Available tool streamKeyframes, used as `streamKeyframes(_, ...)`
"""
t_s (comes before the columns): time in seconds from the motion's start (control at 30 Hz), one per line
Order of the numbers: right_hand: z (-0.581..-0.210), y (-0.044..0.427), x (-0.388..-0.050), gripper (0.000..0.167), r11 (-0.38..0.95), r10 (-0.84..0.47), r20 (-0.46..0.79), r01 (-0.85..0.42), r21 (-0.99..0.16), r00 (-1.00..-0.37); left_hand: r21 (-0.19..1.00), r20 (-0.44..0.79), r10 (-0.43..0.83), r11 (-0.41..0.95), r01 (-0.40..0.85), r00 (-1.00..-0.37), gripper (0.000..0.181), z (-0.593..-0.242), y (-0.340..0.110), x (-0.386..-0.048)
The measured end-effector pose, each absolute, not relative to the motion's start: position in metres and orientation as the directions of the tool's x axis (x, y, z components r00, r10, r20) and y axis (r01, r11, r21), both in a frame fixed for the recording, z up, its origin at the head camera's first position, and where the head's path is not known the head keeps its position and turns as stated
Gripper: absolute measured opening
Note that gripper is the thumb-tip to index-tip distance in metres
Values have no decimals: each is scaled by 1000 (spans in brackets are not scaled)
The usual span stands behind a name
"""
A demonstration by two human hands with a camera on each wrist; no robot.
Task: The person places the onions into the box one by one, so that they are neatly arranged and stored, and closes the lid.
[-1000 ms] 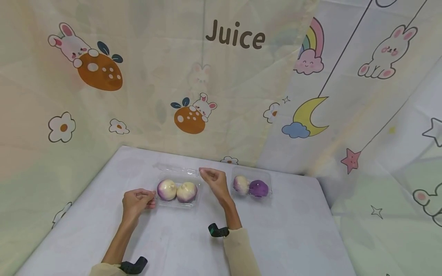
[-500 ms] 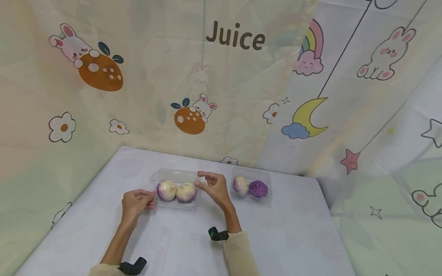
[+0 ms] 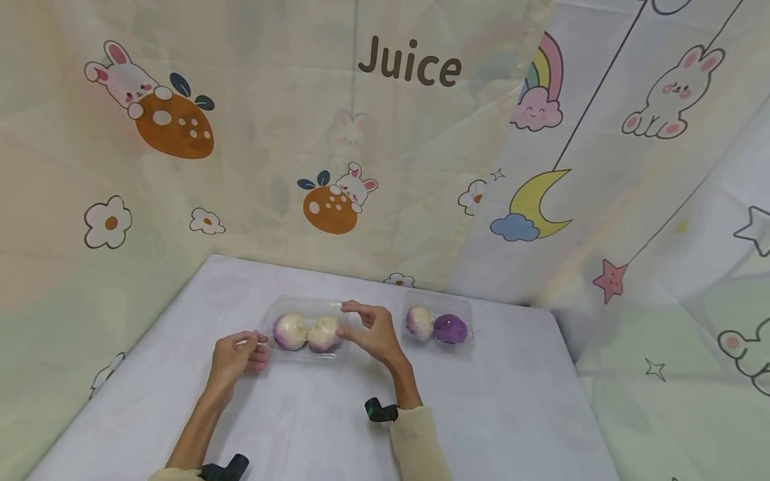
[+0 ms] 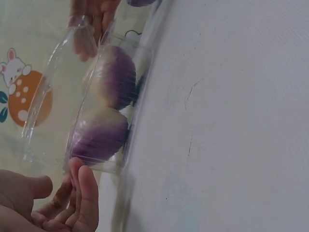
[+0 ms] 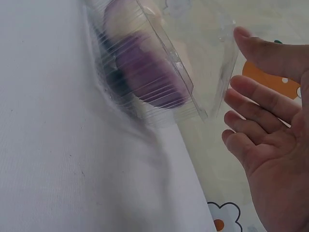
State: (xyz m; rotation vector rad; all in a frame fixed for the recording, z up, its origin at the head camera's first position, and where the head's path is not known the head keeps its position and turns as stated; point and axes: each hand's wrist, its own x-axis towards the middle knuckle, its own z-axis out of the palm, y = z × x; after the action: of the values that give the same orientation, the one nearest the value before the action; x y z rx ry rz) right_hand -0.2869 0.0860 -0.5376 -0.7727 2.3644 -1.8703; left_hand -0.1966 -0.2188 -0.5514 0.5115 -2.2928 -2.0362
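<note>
A clear plastic clamshell box (image 3: 301, 359) lies on the table with two cream-and-purple round buns (image 3: 291, 332) inside. Its hinged lid (image 4: 36, 108) stands partway over them, tilted. At the box's left end is my left hand (image 3: 231, 357); in the left wrist view two fingertips (image 4: 88, 176) touch or nearly touch the end wall, and the thumb stands apart. My right hand (image 3: 374, 332) is at the right end, thumb and fingers spread. The right wrist view shows its thumb and fingers (image 5: 263, 94) fairly straight against the lid's side edge.
To the right, a second clear box (image 3: 438, 302) holds one cream-and-purple bun (image 3: 420, 323) and one deep purple bun (image 3: 450, 329). A white cloth covers the table (image 3: 499, 401). Printed curtains (image 3: 252, 133) hang behind and at the sides.
The lid has swung forward from the back, down over the buns. My right hand moved slightly toward me with it, its fingers spreading. My left hand's fingers have shifted a little and loosened.
</note>
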Motion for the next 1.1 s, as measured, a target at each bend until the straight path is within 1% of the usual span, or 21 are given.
streamKeyframes(0.1, -538, 86, -286, 49, 168, -403, 270, -361, -917, -875, 963, -207, -224, 123, -238, -952, 51, -553, -225, -195)
streamKeyframes(0.2, -538, 87, -285, 51, 182, -411, 267, -366, -913, -871, 957, -221, -168, 150, -246, -961, 56, -554, -231, -194)
streamKeyframes(0.33, -539, 87, -284, 52, 217, -422, 263, -378, -900, -868, 957, -223, -101, 164, -238, -969, 51, -553, -236, -192)
streamKeyframes(0.5, -539, 87, -283, 54, 231, -431, 254, -378, -897, -866, 966, -216, -49, 132, -220, -975, 46, -550, -237, -190)
streamKeyframes(0.6, -538, 87, -283, 56, 227, -437, 252, -377, -898, -863, 967, -218, -43, 123, -221, -975, 46, -550, -237, -189)
streamKeyframes(0.73, -538, 87, -282, 55, 222, -426, 269, -389, -894, -864, 964, -235, -64, 112, -241, -970, 44, -551, -236, -190)
streamKeyframes(0.83, -538, 86, -283, 48, 214, -356, 307, -396, -893, -883, 961, -247, -79, 107, -254, -966, 43, -552, -236, -192)
streamKeyframes(0.87, -538, 85, -283, 44, 227, -313, 317, -395, -890, -895, 960, -250, -84, 107, -258, -965, 42, -552, -235, -192)
streamKeyframes(0.93, -539, 85, -283, 37, 295, -214, 320, -373, -880, -923, 959, -253, -91, 110, -262, -963, 42, -552, -235, -193)
streamKeyframes(1.0, -539, 85, -283, 31, 363, -129, 280, -309, -879, -951, 958, -252, -94, 116, -262, -963, 43, -550, -234, -192)
streamKeyframes(1.1, -535, 88, -281, 28, 392, -104, 153, -182, -902, -983, 957, -248, -92, 128, -259, -964, 45, -548, -234, -191)
